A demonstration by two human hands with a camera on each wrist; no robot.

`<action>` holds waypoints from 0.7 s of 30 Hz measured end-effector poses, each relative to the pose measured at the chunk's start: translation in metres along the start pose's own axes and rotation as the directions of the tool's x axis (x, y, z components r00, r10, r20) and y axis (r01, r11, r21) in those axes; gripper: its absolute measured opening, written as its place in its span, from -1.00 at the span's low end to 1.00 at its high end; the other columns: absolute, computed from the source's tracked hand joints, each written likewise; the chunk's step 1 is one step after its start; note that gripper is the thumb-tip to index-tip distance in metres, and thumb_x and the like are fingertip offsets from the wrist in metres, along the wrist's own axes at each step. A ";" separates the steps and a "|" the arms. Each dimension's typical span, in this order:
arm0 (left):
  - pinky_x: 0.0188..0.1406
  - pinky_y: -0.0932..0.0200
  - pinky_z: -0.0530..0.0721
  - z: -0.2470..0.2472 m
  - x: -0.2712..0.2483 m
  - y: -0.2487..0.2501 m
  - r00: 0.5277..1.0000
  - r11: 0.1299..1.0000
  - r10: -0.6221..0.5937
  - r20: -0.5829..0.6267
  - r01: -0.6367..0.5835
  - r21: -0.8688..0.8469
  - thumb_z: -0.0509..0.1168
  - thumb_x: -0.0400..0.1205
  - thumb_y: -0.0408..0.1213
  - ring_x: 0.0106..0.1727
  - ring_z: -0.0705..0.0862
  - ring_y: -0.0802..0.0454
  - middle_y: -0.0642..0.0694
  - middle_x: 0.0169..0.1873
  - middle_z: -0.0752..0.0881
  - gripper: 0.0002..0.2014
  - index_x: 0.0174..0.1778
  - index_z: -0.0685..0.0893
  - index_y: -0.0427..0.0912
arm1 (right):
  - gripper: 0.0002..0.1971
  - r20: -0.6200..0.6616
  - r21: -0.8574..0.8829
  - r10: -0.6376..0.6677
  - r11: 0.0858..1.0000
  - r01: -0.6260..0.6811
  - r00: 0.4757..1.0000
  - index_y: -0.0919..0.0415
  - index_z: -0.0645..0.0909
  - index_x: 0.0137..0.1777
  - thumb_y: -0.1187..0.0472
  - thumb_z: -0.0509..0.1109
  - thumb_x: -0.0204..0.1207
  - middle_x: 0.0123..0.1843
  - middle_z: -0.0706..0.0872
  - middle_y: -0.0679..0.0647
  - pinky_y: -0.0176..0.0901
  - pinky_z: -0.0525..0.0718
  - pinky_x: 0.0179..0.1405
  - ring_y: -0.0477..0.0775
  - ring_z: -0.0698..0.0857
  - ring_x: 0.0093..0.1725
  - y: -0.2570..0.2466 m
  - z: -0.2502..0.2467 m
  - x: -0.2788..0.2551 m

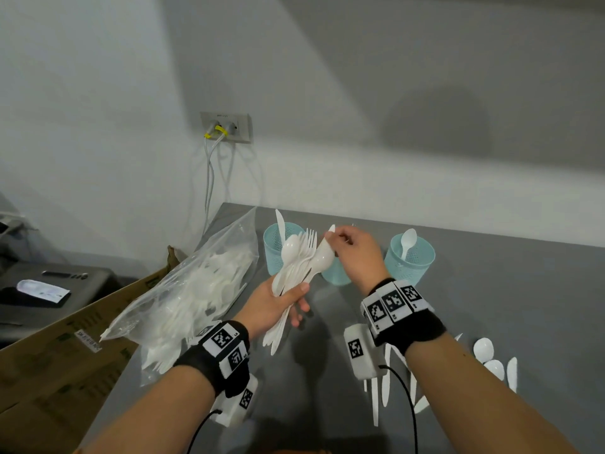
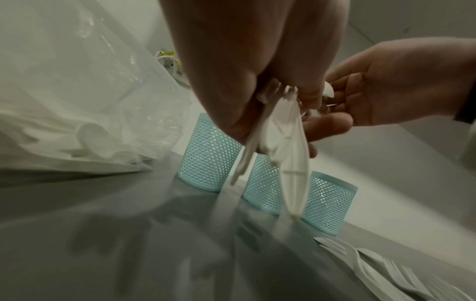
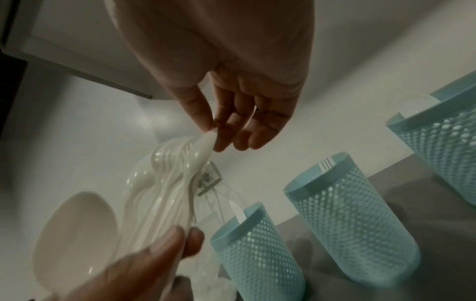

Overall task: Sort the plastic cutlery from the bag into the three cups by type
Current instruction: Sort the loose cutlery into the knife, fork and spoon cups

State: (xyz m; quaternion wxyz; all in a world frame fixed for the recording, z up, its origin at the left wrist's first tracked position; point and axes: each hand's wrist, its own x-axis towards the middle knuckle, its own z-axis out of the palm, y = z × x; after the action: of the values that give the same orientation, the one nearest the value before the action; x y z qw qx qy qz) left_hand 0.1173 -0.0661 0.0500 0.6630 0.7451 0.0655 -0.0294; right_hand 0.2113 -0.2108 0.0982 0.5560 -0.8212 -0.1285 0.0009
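**Sorting a fistful of white cutlery**

Overhead, the head view shows the left hand [image 1: 276, 301] curled round a bundle of cutlery [image 1: 296, 267] (spoons, forks and knives together), held above the grey counter [image 1: 491, 306] in front of three blue mesh cups. The right hand [image 1: 355, 253] pinches the tip of one piece at the top of the bundle. The left cup [image 1: 273, 253] holds a knife, the right cup [image 1: 409, 262] a spoon; the middle cup [image 1: 335, 273] is mostly hidden behind the hands. The clear bag [image 1: 196, 290] of cutlery lies at the left of the counter, beside a cardboard box [image 1: 65, 371]. Loose cutlery [image 1: 491, 362] lies near the right forearm.

From the left wrist, handles hang down from the closed left fingers [image 2: 231, 114], with all three cups standing in a row behind.

From the right wrist, thumb and forefinger [image 3: 198, 110] nip a white tip; fork tines show in the middle cup.
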 end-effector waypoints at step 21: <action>-0.14 0.09 0.54 -0.025 0.007 -0.011 0.941 0.560 0.324 -0.099 -0.107 0.822 0.27 0.58 -0.23 0.02 0.68 -0.13 -0.02 0.09 0.68 -0.57 0.38 0.42 -0.01 | -0.75 0.380 -0.327 -0.131 0.907 0.265 0.916 -0.14 0.75 0.08 0.12 0.45 0.43 0.01 0.55 -0.18 -0.14 0.60 0.10 -0.13 0.63 -0.01 -0.029 0.003 -0.002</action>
State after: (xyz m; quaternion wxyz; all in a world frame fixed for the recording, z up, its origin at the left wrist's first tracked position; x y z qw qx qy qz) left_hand 0.1212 -0.0399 0.0412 0.2385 0.9637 0.0320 0.1160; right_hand 0.2031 -0.1983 0.1234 0.3560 -0.8803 -0.3067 0.0651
